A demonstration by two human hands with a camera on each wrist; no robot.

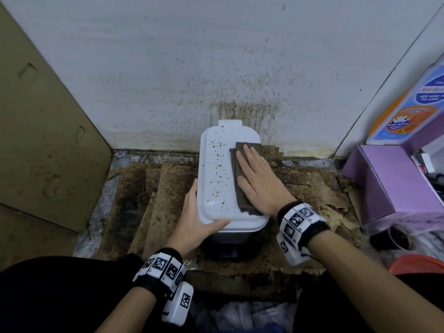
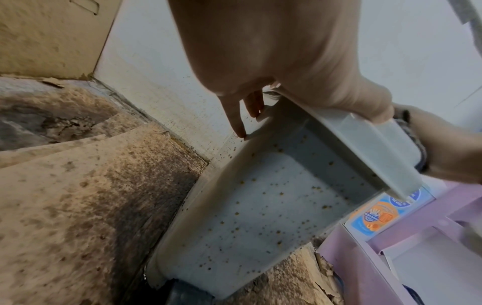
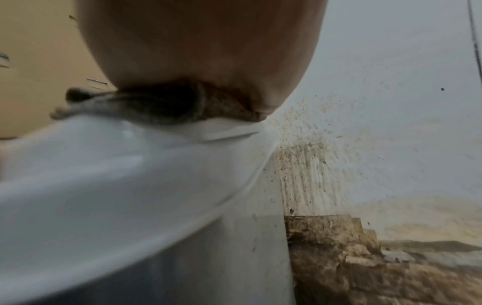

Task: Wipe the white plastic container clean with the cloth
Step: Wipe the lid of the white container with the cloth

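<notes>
A white plastic container (image 1: 216, 169) with a lid speckled in brown spots stands on a dark base against the wall. My right hand (image 1: 259, 179) lies flat, fingers straight, pressing a dark folded cloth (image 1: 237, 169) onto the lid's right side. The right wrist view shows the cloth (image 3: 161, 107) squeezed between my palm (image 3: 203, 51) and the container's rim (image 3: 104, 175). My left hand (image 1: 197, 219) grips the near left corner, thumb over the lid edge. In the left wrist view its fingers (image 2: 237, 115) reach down the spotted side wall (image 2: 260, 206).
The wall (image 1: 240, 92) behind is splattered brown. Stained, torn paper sheets (image 1: 168, 188) cover the floor. A cardboard panel (image 1: 48, 140) leans at the left. At the right stand a purple box (image 1: 384, 183), a blue and orange pack (image 1: 408, 111) and a dark cup (image 1: 389, 239).
</notes>
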